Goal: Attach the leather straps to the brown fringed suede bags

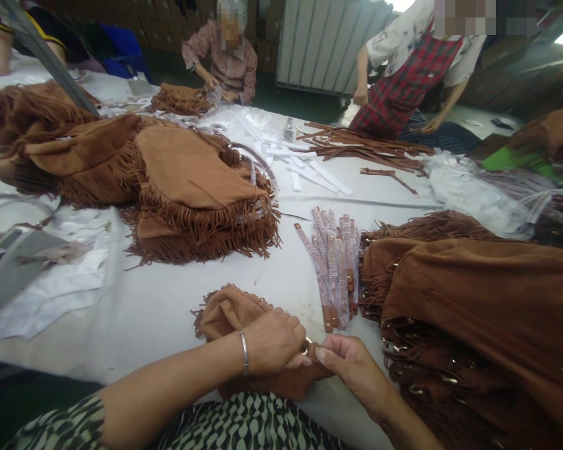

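Two hands (272,340) (351,365) (no writing legible), brown suede bag (229,312)

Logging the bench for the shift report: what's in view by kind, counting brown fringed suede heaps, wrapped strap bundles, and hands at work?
Brown fringed suede heaps: 5 (some may be hidden)
Wrapped strap bundle: 1
Wearer's hands, left hand and right hand, both gripping a suede piece: 2
Total: 8

Two hands working a brown suede piece at the table edge

The left hand (273,340) grips the brown suede bag (229,312); the right hand (351,365) pinches its strap end beside a metal ring (306,345). Wrapped straps (333,265) lie just beyond on the white table (159,306).
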Demonstrator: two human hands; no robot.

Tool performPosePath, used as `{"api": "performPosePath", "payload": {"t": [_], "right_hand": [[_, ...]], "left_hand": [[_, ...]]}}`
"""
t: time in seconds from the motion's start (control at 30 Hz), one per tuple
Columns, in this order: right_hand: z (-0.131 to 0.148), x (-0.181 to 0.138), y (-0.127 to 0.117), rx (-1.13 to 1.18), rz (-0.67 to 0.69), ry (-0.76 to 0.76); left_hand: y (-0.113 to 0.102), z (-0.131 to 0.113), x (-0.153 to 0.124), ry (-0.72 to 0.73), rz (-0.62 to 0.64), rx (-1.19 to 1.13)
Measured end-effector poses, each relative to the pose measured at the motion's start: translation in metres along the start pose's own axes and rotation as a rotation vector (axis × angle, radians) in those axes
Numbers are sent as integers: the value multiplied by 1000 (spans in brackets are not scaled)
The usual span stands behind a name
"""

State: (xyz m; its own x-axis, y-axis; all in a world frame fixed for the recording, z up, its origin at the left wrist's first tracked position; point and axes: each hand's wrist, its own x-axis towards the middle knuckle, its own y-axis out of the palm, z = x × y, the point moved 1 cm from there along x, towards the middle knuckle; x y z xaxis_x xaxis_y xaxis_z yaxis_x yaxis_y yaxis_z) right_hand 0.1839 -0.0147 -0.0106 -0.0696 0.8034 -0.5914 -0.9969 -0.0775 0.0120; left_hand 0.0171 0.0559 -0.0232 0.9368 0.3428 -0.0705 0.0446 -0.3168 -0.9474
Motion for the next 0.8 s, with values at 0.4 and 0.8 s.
{"api": "performPosePath", "payload": {"t": [0.4,0.8], "right_hand": [[-3,17,-1,-30,107,57],[-11,26,-5,210,139,181]], "left_hand": [[10,-4,4,156,68,-5],[11,7,-3,32,18,-89]]}}
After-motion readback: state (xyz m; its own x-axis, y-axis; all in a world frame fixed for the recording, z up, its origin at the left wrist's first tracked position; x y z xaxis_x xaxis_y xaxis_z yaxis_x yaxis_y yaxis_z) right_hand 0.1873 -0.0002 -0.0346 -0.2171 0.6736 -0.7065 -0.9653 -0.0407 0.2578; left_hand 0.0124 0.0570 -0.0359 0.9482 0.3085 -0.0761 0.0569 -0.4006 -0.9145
